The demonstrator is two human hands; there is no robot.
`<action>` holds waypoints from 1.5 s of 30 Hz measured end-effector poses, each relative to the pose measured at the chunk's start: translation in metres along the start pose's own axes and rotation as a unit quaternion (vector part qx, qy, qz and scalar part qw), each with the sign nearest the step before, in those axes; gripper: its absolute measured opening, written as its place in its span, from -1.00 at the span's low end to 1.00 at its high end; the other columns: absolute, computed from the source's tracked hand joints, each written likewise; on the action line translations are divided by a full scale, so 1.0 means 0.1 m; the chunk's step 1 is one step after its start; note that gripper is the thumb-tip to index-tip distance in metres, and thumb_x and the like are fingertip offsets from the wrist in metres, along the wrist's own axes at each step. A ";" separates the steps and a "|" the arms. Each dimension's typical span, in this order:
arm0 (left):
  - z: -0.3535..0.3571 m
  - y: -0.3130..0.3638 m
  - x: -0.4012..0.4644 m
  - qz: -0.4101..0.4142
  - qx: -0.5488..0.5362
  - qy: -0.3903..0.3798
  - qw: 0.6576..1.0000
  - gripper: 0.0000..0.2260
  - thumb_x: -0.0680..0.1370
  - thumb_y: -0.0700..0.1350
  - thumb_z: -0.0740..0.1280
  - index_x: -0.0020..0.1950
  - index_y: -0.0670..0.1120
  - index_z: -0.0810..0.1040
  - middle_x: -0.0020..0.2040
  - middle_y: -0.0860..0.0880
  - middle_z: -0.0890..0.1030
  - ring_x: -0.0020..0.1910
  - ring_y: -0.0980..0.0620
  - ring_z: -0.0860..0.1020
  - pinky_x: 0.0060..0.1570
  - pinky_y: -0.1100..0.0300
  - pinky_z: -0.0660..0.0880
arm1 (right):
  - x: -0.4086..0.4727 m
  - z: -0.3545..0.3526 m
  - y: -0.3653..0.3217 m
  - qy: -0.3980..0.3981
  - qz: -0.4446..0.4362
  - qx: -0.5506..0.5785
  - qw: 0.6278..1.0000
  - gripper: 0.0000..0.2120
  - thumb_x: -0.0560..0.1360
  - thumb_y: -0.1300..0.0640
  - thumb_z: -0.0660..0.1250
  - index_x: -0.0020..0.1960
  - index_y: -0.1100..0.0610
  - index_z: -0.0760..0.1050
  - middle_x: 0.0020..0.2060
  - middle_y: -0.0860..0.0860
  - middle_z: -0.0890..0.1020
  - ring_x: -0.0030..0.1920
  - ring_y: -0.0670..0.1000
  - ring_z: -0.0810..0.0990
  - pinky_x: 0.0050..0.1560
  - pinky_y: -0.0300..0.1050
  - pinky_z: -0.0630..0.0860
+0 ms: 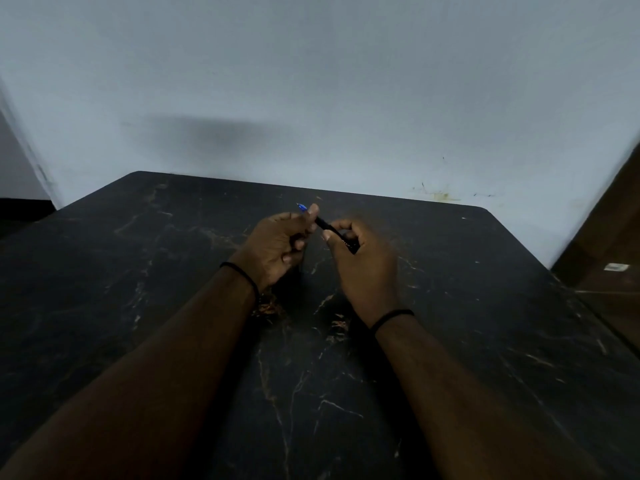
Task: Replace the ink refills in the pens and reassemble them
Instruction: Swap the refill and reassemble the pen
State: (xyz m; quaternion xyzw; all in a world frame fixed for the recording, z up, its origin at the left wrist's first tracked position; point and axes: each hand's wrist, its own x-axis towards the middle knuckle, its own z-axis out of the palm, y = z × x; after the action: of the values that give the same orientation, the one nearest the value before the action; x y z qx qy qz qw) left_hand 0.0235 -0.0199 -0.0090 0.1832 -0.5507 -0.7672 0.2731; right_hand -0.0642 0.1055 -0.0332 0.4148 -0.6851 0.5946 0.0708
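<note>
Both hands hold one black pen [325, 225] above the middle of the dark marble table [138, 306]. The pen slants from upper left to lower right. Its blue tip [302, 207] pokes out past the fingers of my left hand [277, 245], which pinches the front end. My right hand [363, 261] grips the rear of the barrel, whose black end shows at the palm. Whether the pen is in one piece or two joined parts is hidden by the fingers.
A pale wall [311, 81] rises right behind the table's far edge. A brown wooden door or cabinet [609, 244] stands at the right. Black bands circle both wrists. No other pens or refills show on the tabletop.
</note>
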 end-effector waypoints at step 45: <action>-0.11 0.04 0.00 0.089 0.015 -0.071 0.993 -0.84 0.60 -0.15 0.24 -0.03 -0.11 0.62 -0.03 -0.01 0.68 -0.38 0.15 0.39 -0.44 0.30 0.28 | 0.05 0.02 -0.18 -0.020 0.059 0.129 0.990 -0.86 0.50 0.14 0.46 -0.19 -0.05 0.59 -0.36 -0.14 0.63 -0.34 -0.19 0.57 -0.27 -0.30 0.48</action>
State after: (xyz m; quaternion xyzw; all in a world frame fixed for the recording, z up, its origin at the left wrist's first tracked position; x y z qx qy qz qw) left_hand 0.0309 -0.0294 -0.0088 0.0827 -0.5941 -0.7425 0.2981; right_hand -0.0551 0.1021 -0.0176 0.3907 -0.6271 0.6730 -0.0324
